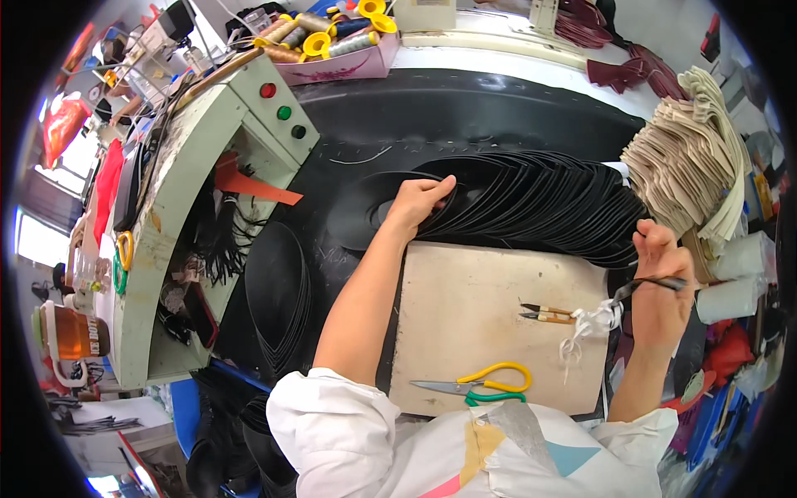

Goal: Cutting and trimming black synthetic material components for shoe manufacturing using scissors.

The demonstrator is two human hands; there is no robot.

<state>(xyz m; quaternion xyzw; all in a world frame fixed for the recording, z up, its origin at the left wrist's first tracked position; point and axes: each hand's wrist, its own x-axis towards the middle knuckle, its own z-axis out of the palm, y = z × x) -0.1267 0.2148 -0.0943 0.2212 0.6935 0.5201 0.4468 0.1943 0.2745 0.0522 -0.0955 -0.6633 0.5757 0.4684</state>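
The black curved pieces [540, 199] lie overlapped in a long fanned row on the tabletop [357, 108], along the far edge of the pale board [465, 319]. Your left hand [419, 203] is at the row's left end, thumb and fingers partly closed over the pieces there; you can't tell from here whether they pinch one. Your right hand [664, 270] is by the opposite end with its fingers curled; a slim, blurred dark thing [652, 283] lies across it, its hold unclear, with white strands [596, 324] hanging nearby.

The step in hand looks like handling the fanned row from both ends; the next move seems to call for a light touch that keeps the overlap even.

On the board, you have small snips [548, 314] and scissors [502, 384]. A pale stack [677, 162] sits beyond your right hand, and spools [353, 46] fill a box [365, 68] at the back.
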